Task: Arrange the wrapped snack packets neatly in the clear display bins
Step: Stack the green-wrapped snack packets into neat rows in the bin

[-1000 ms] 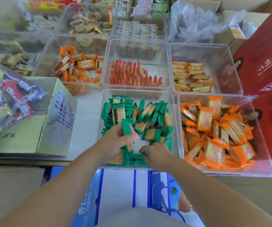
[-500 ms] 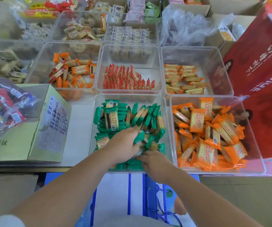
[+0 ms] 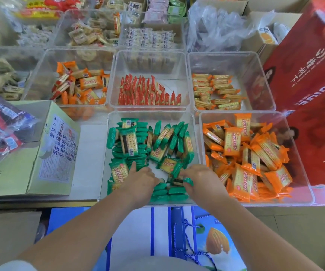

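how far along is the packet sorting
Done: the red packets stand in tidy rows. In hand: the left hand and right hand are among the green packets, some stacked, some loose. Left: the orange packets to their right lie in a jumbled heap.

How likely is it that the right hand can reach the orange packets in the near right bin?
Probably yes. The right hand is down among the green packets, right beside that open-topped bin. Only the clear bin walls stand between; nothing covers the orange packets, so lifting over should do.
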Motion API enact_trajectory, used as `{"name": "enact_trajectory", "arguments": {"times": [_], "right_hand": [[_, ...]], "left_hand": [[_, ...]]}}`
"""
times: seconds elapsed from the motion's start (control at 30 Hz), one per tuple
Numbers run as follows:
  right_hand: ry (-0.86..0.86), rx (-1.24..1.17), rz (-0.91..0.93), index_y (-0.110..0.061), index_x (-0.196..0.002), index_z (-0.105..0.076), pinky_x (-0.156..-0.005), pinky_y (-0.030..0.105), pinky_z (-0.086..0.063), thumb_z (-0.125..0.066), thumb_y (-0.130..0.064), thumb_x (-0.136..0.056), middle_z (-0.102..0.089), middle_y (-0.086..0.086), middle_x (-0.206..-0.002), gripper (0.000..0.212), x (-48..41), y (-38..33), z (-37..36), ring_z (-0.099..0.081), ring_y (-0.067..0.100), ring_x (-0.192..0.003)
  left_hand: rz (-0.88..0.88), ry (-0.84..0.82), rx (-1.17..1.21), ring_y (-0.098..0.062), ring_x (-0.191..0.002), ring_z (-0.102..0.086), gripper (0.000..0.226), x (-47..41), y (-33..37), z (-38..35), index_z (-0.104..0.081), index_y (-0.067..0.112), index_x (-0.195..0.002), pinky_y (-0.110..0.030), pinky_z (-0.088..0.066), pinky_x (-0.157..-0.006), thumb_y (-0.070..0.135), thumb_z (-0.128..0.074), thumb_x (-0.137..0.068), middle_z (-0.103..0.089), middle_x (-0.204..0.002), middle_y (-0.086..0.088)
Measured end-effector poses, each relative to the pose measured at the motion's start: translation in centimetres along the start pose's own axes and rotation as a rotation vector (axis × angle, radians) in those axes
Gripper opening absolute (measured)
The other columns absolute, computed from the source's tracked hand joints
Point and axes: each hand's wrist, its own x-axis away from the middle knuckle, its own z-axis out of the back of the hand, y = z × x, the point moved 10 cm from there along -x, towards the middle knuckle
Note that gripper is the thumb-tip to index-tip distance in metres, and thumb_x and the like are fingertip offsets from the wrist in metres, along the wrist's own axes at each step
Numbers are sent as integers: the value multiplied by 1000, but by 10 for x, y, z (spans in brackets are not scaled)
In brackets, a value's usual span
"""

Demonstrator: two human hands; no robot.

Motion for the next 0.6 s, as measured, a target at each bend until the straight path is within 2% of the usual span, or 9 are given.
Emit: {"name": "enact_trajectory", "arguments": {"times": [0.1, 0.2, 0.27, 0.33, 0.43, 0.53, 0.6], "right_hand": [[-54, 260, 9, -30, -128, -63, -105, 37, -36, -63, -46, -90, -61, -8, -121, 41, 0, 0, -6, -44, 19, -121], [-120, 478, 4, -26, -136, -55, -117, 55, -4, -55, -60, -88, -51, 0, -140, 59, -3, -3, -22, -19, 30, -145], [-132, 576, -26, -23, -138, -53, -114, 66, 13, -47, -61, -92, -50, 4, -145, 60, -8, -2, -24, -4, 36, -152], [-158, 661, -53, -22, -138, -54, -110, 71, 18, -40, -62, -94, -53, 4, -144, 61, -14, 2, -26, 3, 38, -153], [-235, 738, -41, -23, -134, -58, -105, 74, 24, -36, -63, -95, -60, 2, -134, 60, -22, 3, -35, 1, 41, -152], [-273, 736, -34, -26, -124, -62, -102, 73, 28, -45, -58, -94, -64, 1, -122, 47, -26, -3, -37, -15, 41, -146], [-226, 664, -51, -28, -118, -61, -106, 73, 22, -58, -44, -90, -62, 0, -118, 33, -27, -6, -30, -25, 36, -139]], "left_hand": [[-10, 17, 54, -24, -140, -34, 45, 2, 1, 2, -48, 28, -146, -65, -5, -118, 40, -46, -103, -60, -130, -2], [-3, -10, 154, -27, -149, -23, 54, 6, 6, -2, -30, 42, -153, -67, 3, -117, 60, -34, -102, -56, -142, -3], [-23, -42, 160, -30, -152, -14, 60, 11, 11, -8, -26, 49, -153, -70, 10, -114, 71, -21, -97, -48, -150, -3], [-45, -41, 102, -31, -154, -7, 74, 17, 16, -10, -26, 46, -154, -70, 15, -112, 79, -7, -90, -37, -158, -4], [-104, 13, 27, -28, -155, 0, 87, 26, 20, -11, -27, 34, -156, -69, 19, -112, 80, 0, -88, -22, -165, -3], [-160, 28, -13, -27, -154, -8, 82, 30, 19, -16, -21, 31, -158, -68, 16, -114, 78, -16, -91, -23, -164, -2], [-182, 32, -8, -26, -152, -14, 78, 29, 16, -16, -19, 35, -158, -66, 11, -115, 75, -30, -91, -22, -165, 0]]}}
